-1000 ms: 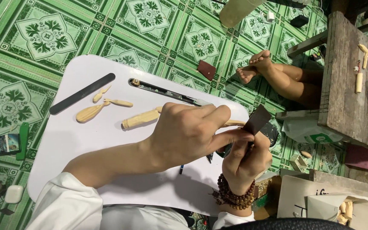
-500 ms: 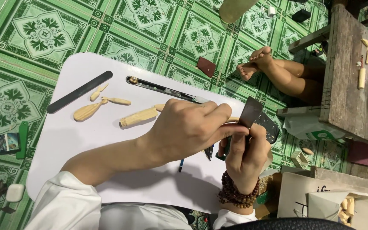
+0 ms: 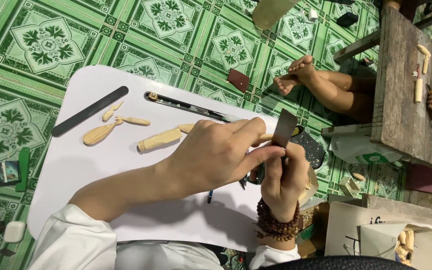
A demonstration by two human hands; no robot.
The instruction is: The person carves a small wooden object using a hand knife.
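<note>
Over a green patterned tile floor point(image 3: 41, 45), the white board point(image 3: 91, 165) keeps carved wooden pieces point(image 3: 158, 140) at ten o'clock while the left hand point(image 3: 216, 152) steadies and the right hand point(image 3: 283, 182) pinches a grey sanding strip point(image 3: 283, 131).

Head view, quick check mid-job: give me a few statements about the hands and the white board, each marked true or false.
1. Both hands meet over the right edge of the white board. True.
2. The right hand wears a bead bracelet. True.
3. The left hand lies flat on the green floor. False: it is raised over the board, fingers pinching near a flat grey strip.
4. The black file is held in a hand. False: it lies alone on the board's upper left.
5. Several carved wooden pieces lie on the board. True.
6. Nobody else is in view. False: another person's foot shows beside a wooden bench.
</note>
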